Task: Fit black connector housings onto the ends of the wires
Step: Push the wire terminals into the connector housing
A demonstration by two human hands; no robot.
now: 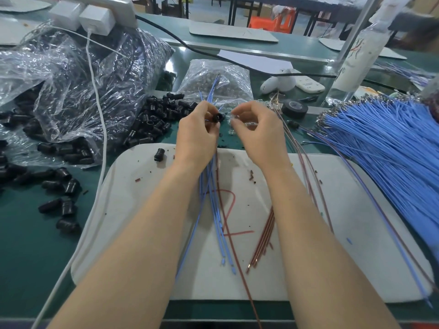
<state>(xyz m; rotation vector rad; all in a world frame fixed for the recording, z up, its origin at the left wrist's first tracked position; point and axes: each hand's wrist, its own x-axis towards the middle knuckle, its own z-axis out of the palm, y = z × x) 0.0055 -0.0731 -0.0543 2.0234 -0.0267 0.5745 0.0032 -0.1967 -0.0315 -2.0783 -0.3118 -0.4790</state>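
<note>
Green bench [28, 233], white mat [356, 210] | left hand [197, 136] pinches housing [217, 118] with wires [215, 214] | right hand [259, 131] pinches, seemingly, a wire end [234, 116] | align squarely before pushing.

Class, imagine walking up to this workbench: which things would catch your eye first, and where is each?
At centre, the left hand pinches a small black plastic connector housing, the right hand close beside it. A thick fan of bright blue wires fills the right side; a crumpled clear plastic bag spilling black housings lies left.

Left hand [198, 131], right hand [255, 131] — two; plastic bags [83, 74] two; tape roll [294, 108] one; bottle [356, 65] one (housings [154, 122] uncountable).
</note>
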